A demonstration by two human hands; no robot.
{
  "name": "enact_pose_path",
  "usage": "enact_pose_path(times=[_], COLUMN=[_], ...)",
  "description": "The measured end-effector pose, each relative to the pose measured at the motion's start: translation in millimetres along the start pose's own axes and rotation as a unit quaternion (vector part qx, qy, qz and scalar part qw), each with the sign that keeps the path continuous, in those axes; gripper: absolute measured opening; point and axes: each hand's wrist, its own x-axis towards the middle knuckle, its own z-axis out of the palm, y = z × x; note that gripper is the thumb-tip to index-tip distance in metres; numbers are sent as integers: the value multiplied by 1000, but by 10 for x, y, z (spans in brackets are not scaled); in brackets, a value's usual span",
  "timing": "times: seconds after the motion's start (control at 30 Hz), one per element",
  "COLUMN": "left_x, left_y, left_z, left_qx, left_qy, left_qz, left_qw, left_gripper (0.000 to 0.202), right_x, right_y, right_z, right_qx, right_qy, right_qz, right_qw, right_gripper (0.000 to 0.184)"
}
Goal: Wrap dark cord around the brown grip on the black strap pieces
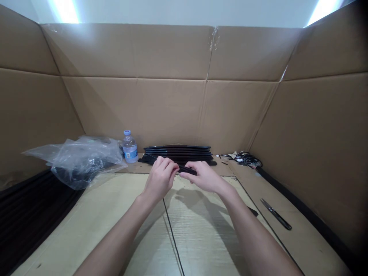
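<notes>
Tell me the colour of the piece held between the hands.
Black; the piece shows best in the head view, partly hidden.

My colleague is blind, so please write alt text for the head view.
A person's left hand and right hand hold a slim black piece above a pale tabletop. Behind are stacked black strips; at left, a water bottle and clear plastic bag; at right, a black-handled cutting tool.

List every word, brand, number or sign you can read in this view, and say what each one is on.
Readable text: none.
Blue label on the bottle: pale marks, too small and blurred to read.
Plastic bag, cardboard wall and cutting tool: no lettering I can make out.
Black strip in the hands: none I can make out either.
</notes>
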Motion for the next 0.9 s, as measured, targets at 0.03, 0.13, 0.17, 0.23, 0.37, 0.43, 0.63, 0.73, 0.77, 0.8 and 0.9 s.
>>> enact_pose_path(times=[0.03,0.13,0.17,0.23,0.37,0.43,0.63,0.73,0.77,0.8,0.9], left_x=[1,4,5,5,3,3,8,10,10,11,14], left_y=[-3,-7,-6,0,14,19,32,36,37,37,36], left_z=[0,0,0,-1,-4,-7,-15,-15,-15,-15,-19], left_qx=[0,-1,3,19,61,72,74,75,76,77,81], left_qy=[0,1,1,-5,-14,-17,-21,-22,-23,-25,-31], left_qz=[-2,0,3,7,13,17,21,20,20,20,19], left_qw=[1000,1000,1000,1000,998,997,997,997,997,996,996], left_gripper=[10,8,8,9,11,11,11,11,11,12,13], right_x=[0,5,7,10,12,11,12,6,3,1,5], right_y=[0,2,1,-2,3,14,20,5,2,1,11], right_z=[0,-4,-6,-8,-4,1,9,0,-3,-5,0], right_qx=[2,1,-2,-10,-21,-21,-28,-31,-29,-27,-23], right_qy=[4,9,9,8,10,10,17,19,16,13,4], right_qz=[1,3,4,6,2,1,-7,-9,-8,-6,-4], right_qw=[1000,1000,1000,1000,1000,1000,999,999,999,1000,1000], right_gripper=[31,33,33,35,37,37,37,38,39,39,41])
